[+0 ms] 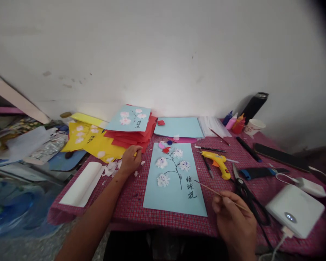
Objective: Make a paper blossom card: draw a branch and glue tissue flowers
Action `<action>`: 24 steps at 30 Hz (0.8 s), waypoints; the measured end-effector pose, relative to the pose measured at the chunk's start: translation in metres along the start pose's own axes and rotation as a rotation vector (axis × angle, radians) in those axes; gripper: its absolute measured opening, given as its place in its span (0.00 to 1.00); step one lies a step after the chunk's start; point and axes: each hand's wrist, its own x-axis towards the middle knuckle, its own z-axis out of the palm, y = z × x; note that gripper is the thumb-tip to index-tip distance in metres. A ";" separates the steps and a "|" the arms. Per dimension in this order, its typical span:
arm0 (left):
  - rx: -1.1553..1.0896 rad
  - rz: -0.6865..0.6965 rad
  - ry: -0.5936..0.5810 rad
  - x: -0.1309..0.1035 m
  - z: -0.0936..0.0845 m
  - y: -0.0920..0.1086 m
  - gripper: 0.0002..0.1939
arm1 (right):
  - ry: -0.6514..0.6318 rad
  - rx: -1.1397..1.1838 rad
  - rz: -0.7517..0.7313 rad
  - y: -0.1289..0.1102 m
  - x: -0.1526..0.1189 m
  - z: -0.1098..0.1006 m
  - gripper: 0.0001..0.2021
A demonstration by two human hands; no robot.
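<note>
A thin wooden stick with a dark tip is pinched in my right hand, its tip just over the written characters on a light blue sheet. That sheet bears a drawn dark stem and several white paper flowers speckled with blue. To the left of the sheet, my left hand rests with curled fingers near torn white scraps; whatever they may hold is hidden. Small dishes or caps of pink, red and dark blue colour lie at the sheet's top edge.
Finished-looking flower sheets lie on red paper and yellow paper at left. On the right are a yellow glue gun, black scissors, a white power bank, paint bottles, a paper cup and a black flask.
</note>
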 end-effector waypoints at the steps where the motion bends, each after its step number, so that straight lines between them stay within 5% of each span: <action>1: -0.002 -0.009 0.007 0.000 -0.001 0.000 0.07 | 0.002 0.004 0.002 0.000 0.000 -0.001 0.08; 10: -0.162 0.074 -0.035 0.005 0.002 0.001 0.10 | 0.102 -0.054 -0.020 0.004 -0.004 0.001 0.10; 17: -0.264 0.016 -0.093 0.007 -0.001 -0.001 0.18 | 0.050 -0.116 -0.016 0.005 0.002 0.005 0.10; 24: -0.245 0.016 -0.249 0.005 0.001 0.004 0.15 | 0.067 -0.128 0.024 0.004 0.008 0.003 0.11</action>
